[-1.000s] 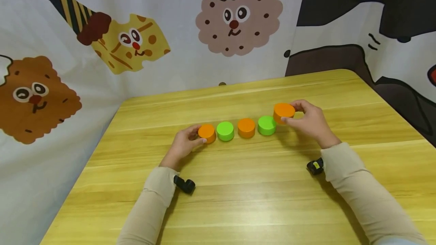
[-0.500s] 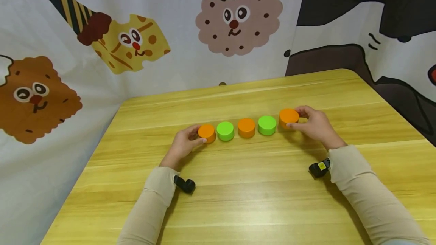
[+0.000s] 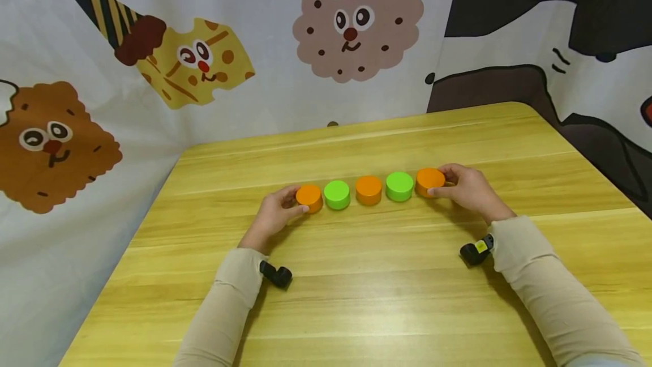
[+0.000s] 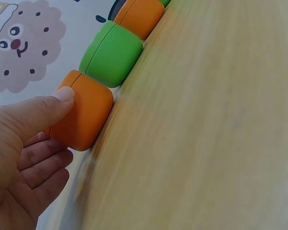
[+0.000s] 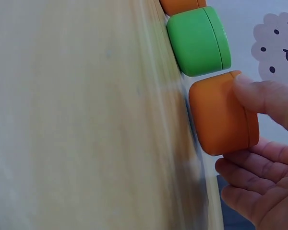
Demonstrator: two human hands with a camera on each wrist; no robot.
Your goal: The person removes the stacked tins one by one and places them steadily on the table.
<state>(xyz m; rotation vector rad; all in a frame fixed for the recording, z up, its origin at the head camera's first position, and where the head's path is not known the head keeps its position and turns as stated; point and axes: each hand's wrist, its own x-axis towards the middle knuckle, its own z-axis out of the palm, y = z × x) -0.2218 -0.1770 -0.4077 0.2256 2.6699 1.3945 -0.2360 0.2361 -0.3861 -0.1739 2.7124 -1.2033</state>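
Note:
Several round, flat-topped cylinders with rounded bottoms and a seam near the top form a row, orange and green by turns. My left hand (image 3: 275, 214) pinches the leftmost orange cylinder (image 3: 308, 199) between thumb and fingers. To its right stand a green cylinder (image 3: 337, 195), a middle orange cylinder (image 3: 368, 190) and a second green cylinder (image 3: 399, 187). At the right end, my right hand (image 3: 467, 188) grips another orange cylinder (image 5: 223, 115). That one sits close beside the second green cylinder (image 5: 197, 42), its base right at the tabletop. In the left wrist view, the thumb (image 4: 63, 95) lies on the seam.
The row stands on a wood-grain table (image 3: 356, 299), toward its back half. Behind the table hangs a white cloth (image 3: 275, 95) printed with cartoon biscuits and cheese. A small black camera sits at each cuff, left camera (image 3: 277, 274) and right camera (image 3: 476, 251).
The right hand has lowered its orange cylinder to the table at the row's right end, first moving rightward off the green one's edge, then slightly back left. The left hand has stayed put.

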